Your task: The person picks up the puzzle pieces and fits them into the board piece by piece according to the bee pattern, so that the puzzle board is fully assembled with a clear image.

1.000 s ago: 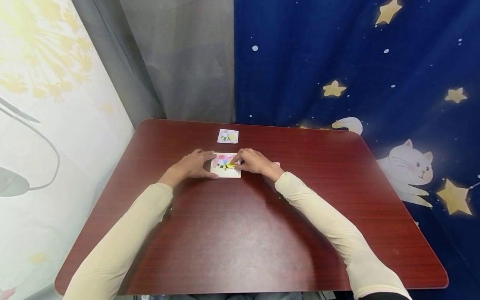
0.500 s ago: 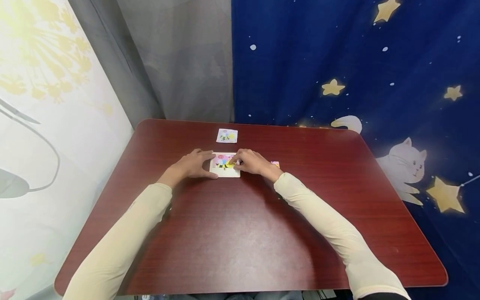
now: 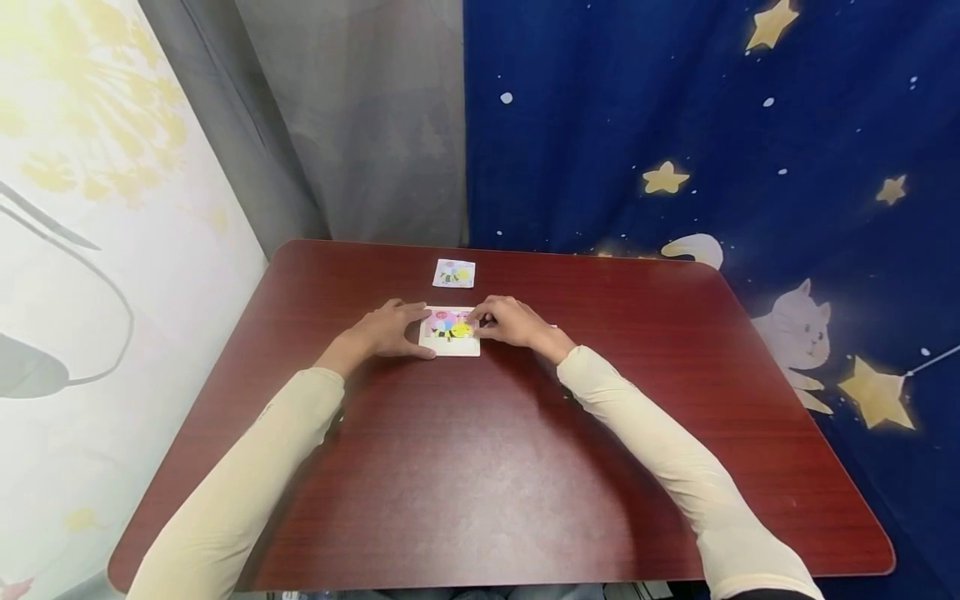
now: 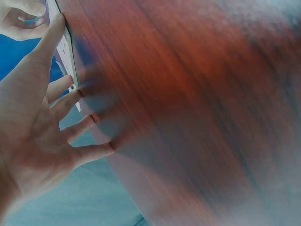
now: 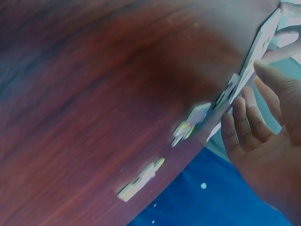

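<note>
A white-framed jigsaw board lies flat on the table, showing a cartoon bee in yellow, black and pink. My left hand rests at its left side with the fingers spread and fairly straight. The left thumb touches the near-left corner, and a finger reaches the far-left corner. My right hand is at the board's right edge, fingers bent loosely and thumb at the frame. Between the right fingers and thumb I see no piece. In the right wrist view, loose puzzle pieces lie beside the board; the head view mostly hides them.
A small picture card with a similar bee lies behind the board. Another loose piece sits farther out in the right wrist view. Dark red wood forms the table, with curtains behind its far edge.
My right hand has shifted slightly right, off the yellow part of the picture, which shows more fully now. The left hand and the board have stayed in place.
</note>
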Demonstrator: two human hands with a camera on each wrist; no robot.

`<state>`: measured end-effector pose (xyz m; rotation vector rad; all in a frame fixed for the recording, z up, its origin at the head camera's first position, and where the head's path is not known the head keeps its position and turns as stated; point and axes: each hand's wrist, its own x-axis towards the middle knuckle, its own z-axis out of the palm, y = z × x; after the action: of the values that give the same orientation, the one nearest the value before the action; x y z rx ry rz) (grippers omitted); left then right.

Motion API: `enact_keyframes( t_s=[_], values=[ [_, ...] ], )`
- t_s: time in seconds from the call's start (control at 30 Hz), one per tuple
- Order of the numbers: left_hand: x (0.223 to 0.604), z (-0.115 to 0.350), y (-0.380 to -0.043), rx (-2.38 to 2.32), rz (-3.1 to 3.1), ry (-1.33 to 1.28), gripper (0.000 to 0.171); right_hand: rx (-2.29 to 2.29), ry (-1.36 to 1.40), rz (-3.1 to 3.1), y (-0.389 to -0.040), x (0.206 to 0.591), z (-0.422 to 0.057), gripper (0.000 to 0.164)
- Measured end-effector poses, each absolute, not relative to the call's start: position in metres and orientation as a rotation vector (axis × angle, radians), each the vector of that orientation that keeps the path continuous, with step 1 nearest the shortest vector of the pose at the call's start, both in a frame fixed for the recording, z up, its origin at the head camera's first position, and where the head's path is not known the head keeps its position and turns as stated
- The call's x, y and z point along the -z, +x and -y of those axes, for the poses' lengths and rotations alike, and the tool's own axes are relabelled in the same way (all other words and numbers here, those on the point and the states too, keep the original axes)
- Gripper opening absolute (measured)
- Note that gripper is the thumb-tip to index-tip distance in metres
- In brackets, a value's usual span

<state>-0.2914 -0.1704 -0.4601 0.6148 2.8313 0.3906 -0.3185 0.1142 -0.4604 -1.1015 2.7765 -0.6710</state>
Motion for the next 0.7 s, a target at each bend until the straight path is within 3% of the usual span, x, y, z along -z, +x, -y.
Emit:
enact_keyframes(
  t_s=[0.7],
  values=[
    [0.461, 0.172, -0.291, -0.407, -2.830, 0.631, 0.100, 0.586, -0.964, -2.829, -0.317, 0.462, -0.143, 0.035]
  ],
)
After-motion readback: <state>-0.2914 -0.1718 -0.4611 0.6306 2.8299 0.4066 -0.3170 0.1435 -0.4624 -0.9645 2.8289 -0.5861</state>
